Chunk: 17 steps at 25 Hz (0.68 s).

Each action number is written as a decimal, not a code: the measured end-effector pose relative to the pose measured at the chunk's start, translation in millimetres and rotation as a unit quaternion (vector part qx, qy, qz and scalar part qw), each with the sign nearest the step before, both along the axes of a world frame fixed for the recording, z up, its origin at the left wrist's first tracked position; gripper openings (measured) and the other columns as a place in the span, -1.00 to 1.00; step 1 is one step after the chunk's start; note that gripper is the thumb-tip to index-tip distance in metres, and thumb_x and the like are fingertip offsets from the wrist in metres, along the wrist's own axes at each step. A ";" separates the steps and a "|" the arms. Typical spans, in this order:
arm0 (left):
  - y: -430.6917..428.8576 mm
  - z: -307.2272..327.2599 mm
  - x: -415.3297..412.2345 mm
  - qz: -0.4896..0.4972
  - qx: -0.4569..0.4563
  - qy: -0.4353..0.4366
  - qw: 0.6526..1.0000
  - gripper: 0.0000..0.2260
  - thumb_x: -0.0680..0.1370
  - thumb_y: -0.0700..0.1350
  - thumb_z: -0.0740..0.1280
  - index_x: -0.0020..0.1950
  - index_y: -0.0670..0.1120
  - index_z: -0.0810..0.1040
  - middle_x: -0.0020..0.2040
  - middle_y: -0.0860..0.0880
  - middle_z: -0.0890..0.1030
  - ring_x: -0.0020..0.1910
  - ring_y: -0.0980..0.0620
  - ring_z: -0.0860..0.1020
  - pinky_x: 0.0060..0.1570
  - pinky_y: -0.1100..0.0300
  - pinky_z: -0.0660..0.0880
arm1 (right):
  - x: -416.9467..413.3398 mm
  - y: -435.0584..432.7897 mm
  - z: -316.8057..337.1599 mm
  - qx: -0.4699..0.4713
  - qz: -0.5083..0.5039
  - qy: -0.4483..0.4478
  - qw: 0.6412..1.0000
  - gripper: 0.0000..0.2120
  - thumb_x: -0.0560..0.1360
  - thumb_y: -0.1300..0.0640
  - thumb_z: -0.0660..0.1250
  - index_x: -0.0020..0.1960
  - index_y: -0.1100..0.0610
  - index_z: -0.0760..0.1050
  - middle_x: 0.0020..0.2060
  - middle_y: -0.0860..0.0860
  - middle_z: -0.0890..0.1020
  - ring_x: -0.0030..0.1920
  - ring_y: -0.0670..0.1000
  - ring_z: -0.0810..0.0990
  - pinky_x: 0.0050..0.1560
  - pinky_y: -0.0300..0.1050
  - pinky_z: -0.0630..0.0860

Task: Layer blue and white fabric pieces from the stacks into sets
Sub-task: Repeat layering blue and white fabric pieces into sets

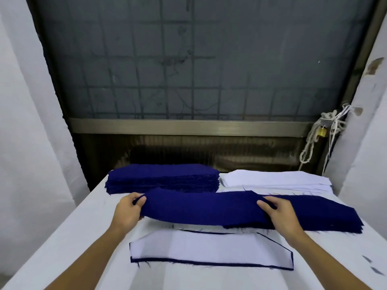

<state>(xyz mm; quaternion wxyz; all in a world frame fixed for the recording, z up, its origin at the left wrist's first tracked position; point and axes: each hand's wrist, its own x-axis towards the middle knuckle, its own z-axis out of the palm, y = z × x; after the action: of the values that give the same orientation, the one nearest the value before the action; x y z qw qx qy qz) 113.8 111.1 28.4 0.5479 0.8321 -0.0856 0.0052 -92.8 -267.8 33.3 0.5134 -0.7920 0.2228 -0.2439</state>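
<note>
Both hands hold a long dark blue fabric piece (201, 208) above the white table. My left hand (128, 210) pinches its left end, and my right hand (278, 212) grips it right of the middle. Under its right part lies a flat pile of blue pieces (326, 218). In front of me lies a white piece on top of a blue one (211, 250), with only a blue rim showing. A thick stack of blue pieces (163, 177) stands at the back left, and a stack of white pieces (276, 180) at the back right.
The table (83, 237) is covered in white cloth and flanked by white walls. Behind it is a dark window with a metal grid (188, 70). White cords and a brass padlock (322, 131) hang at the right. Blue scraps (374, 266) lie near the right edge.
</note>
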 end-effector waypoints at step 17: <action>12.2 -58.4 -71.4 0.081 0.024 -0.034 0.996 -0.84 0.59 -0.16 0.39 -0.07 0.12 0.57 -0.36 0.03 0.60 -0.32 0.01 0.59 -0.42 0.15 0.48 | -63.4 21.1 -65.0 -0.035 -0.098 0.002 0.995 -0.72 0.52 0.19 0.47 0.03 -0.19 0.55 -0.03 -0.15 0.66 0.05 -0.17 0.57 -0.07 -0.13 0.52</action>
<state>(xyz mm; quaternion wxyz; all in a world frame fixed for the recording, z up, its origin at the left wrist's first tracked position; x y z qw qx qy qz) 42.3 123.4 -30.1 0.5220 0.8488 -0.0369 0.0756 -156.3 -246.8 -31.7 0.4585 -0.7843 0.2917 -0.2993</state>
